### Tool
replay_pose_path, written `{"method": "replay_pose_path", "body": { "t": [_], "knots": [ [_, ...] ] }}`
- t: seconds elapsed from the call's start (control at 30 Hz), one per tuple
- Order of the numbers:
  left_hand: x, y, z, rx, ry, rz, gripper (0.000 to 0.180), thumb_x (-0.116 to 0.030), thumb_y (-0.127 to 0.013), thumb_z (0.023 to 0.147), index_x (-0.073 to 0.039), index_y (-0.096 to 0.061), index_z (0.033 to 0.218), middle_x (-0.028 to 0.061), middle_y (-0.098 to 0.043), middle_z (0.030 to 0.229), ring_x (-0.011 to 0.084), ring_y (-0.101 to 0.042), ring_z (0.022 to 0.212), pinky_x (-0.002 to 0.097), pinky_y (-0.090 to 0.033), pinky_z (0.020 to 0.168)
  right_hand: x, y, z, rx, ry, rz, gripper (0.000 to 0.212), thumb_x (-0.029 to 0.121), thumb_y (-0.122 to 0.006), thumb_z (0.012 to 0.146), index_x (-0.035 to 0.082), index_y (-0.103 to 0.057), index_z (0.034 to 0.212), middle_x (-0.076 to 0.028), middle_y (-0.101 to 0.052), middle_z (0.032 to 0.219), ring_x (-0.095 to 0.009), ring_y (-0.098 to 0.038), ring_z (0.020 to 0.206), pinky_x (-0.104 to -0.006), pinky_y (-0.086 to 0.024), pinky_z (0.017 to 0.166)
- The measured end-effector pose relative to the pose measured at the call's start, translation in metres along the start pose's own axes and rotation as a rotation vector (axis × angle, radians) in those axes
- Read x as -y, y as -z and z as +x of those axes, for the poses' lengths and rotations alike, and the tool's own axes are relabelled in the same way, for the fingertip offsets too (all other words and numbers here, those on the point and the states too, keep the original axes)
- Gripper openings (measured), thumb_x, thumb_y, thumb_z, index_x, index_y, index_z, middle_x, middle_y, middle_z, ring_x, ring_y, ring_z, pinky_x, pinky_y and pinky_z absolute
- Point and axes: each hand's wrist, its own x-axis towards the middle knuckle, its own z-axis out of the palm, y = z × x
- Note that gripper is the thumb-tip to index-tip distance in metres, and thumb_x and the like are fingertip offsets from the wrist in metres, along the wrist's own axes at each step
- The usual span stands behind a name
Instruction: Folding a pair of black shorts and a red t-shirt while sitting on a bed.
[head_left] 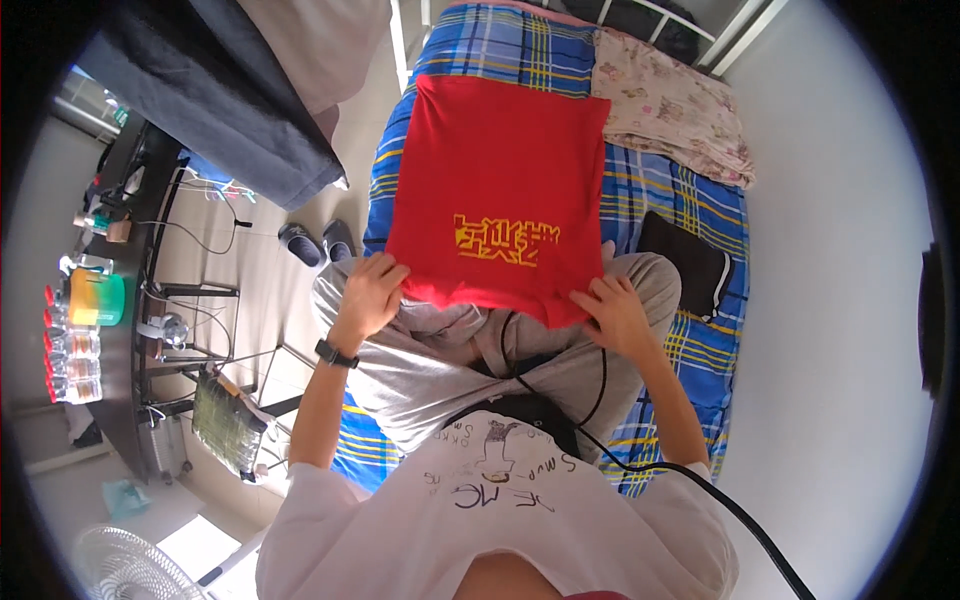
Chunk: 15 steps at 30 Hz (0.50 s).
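Bed (660,195) serves as support, covered by a blue plaid sheet (515,45) with yellow and white lines; a red cloth (505,165) with yellow printing lies spread along its middle, printing nearer the person, near edge crumpled. To the right of the cloth: a pale floral fabric piece (670,105) at the far corner, and nearer, a flat black pouch (680,262) with a light cord, beside the right knee of the seated person (400,385).

White shirt (500,525), grey trousers (385,390) (black wristband (336,354)).
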Motion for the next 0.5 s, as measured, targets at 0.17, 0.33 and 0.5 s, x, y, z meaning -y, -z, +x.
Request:
{"method": "replay_pose_path", "body": {
  "t": [0.17,0.33,0.5],
  "knots": [
    [-0.020,0.031,-0.033,0.124,-0.106,-0.014,0.031,-0.006,-0.069,0.066,-0.006,-0.066,0.097,0.0084,-0.059,0.089,0.0302,-0.060,0.088,0.0416,-0.051,0.078,0.017,0.011,-0.027,0.008,-0.016,0.116,0.046,0.001,-0.070,0.065,0.010,-0.069,0.110,-0.010,-0.056,0.090,-0.030,-0.058,0.092,-0.0441,-0.046,0.088],
    [-0.018,0.058,-0.018,0.042,-0.047,-0.069,0.036,0.001,-0.064,0.063,-0.004,-0.069,0.098,0.0130,-0.065,0.090,0.0333,-0.065,0.085,0.0434,-0.054,0.075,-0.002,0.056,-0.011,0.000,0.016,0.237,0.040,0.000,-0.069,0.067,0.006,-0.069,0.106,-0.012,-0.062,0.093,-0.033,-0.061,0.094,-0.0430,-0.047,0.085],
    [0.026,0.040,0.137,-0.033,0.162,-0.136,0.016,-0.014,-0.066,0.090,-0.001,-0.065,0.099,0.0224,-0.067,0.088,0.0433,-0.064,0.084,0.0461,-0.052,0.071,-0.076,0.076,0.061,-0.224,-0.249,0.356,0.025,0.010,-0.066,0.087,-0.004,-0.066,0.108,-0.023,-0.068,0.095,-0.040,-0.064,0.087,-0.0407,-0.051,0.077]
  ]
}}
